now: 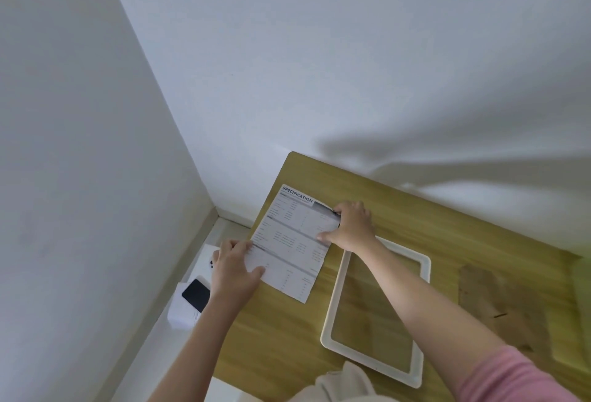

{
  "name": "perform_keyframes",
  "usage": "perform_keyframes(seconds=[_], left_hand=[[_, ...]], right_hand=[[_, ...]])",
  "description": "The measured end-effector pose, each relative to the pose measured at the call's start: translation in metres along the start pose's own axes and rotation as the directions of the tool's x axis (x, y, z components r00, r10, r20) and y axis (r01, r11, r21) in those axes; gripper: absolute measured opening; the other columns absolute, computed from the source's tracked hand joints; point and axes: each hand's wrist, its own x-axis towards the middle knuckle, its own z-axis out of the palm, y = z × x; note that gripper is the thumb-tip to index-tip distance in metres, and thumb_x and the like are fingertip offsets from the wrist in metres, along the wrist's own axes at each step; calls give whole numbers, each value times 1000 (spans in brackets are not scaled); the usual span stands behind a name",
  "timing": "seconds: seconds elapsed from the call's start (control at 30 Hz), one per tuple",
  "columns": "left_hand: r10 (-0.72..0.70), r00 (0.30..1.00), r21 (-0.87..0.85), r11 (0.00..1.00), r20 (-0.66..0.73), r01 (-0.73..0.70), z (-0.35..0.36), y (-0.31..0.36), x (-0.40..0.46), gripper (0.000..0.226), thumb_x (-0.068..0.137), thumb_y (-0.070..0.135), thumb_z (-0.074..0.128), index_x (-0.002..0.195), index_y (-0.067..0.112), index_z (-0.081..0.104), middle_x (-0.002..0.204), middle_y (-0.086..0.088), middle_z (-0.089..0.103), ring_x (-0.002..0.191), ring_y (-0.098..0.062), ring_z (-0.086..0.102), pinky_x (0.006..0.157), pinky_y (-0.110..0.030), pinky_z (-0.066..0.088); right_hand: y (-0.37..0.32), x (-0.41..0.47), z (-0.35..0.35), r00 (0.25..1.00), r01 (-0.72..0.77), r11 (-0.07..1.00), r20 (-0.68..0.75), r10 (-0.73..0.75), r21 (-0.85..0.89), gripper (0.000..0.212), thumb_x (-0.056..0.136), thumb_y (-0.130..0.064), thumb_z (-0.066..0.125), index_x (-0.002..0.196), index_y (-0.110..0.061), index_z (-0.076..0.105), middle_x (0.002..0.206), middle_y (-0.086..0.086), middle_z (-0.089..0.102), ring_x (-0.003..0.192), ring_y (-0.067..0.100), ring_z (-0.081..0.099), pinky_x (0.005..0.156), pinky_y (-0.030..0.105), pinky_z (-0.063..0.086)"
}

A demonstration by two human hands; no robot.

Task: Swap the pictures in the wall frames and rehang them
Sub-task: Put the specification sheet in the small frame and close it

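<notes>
Item, nearest the lens: pink sleeve [511,376] on the right arm, with pale cloth [342,382] at the lower edge. Item: white frame [332,305], empty, lying flat on the wooden bench [447,226], wood grain showing through its opening. Item: printed sheet [287,242] headed "SPECIFICATION", lying on the bench just left of the frame. Right hand [351,226] pinches the sheet's right edge; left hand [233,269] presses its left edge, fingers spread flat. Item: brown backing board [499,302], apart to the right. Item: dark phone [195,294] on a white box beside the bench. Status, judged: frame emptied; insertion, closing and rehanging outstanding.
</notes>
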Motion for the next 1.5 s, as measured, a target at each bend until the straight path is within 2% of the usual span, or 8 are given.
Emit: perform_keyframes(seconds=[0.23,0.4,0.53,0.7,0.93,1.13,1.33,1.5], left_hand=[[-24,998,-6,1000,56,24,-2,-4,9,57,69,22,77,121,21,54,110,2,52,109,-17,41,88,-28,34],[-1,998,-16,1000,59,2,-10,-3,10,56,62,22,81,113,23,57,104,7,59,100,-14,54,84,-33,48],[6,998,-157,988,66,4,-20,6,7,37,70,6,72,102,21,60,89,8,60,83,-11,60,63,-20,46],[71,994,-272,961,86,-45,-26,29,-5,32,72,4,70,97,22,61,89,6,64,78,-8,61,60,-16,47],[187,956,-314,943,228,-110,-8,55,-41,35,73,7,72,99,26,59,85,9,66,77,-6,63,59,-14,49],[203,913,-287,953,353,-101,32,64,-74,34,72,4,71,92,28,58,83,10,65,76,-8,61,62,-12,49],[177,910,-183,976,375,-114,62,66,-84,33,71,5,70,98,21,59,88,6,63,80,-9,60,65,-17,50],[208,921,-104,978,331,-183,72,67,-85,35,70,8,72,97,22,55,93,5,56,81,-9,57,70,-21,52]], right_hand=[[-2,-3,-2,1000,9,999,16,-10,51,64,62,-47,78,112,-26,45,115,-2,50,115,22,43,98,44,38],[-7,-13,-4,997,83,984,-13,-82,160,53,73,-35,72,112,-26,37,95,-12,59,89,14,56,96,43,39],[-13,-23,-13,993,103,893,-104,-64,438,56,78,-18,71,125,-20,41,96,-1,58,83,15,60,74,36,54],[-4,-44,-26,966,144,788,-259,20,598,53,81,-12,69,128,-18,45,88,-3,57,72,3,54,48,10,41],[51,-87,-21,891,127,644,-372,261,754,45,80,-9,71,121,-15,53,89,-5,57,71,4,55,59,12,42],[101,-115,1,846,21,630,-350,403,776,35,81,-9,70,114,-14,58,94,0,64,79,9,61,61,16,44],[134,-121,5,872,-41,727,-331,362,685,33,82,-9,69,113,-11,60,84,-8,59,78,11,59,67,20,45],[147,-114,6,910,-62,826,-308,277,561,41,81,-14,69,120,-12,58,101,1,61,88,16,60,77,27,49]])
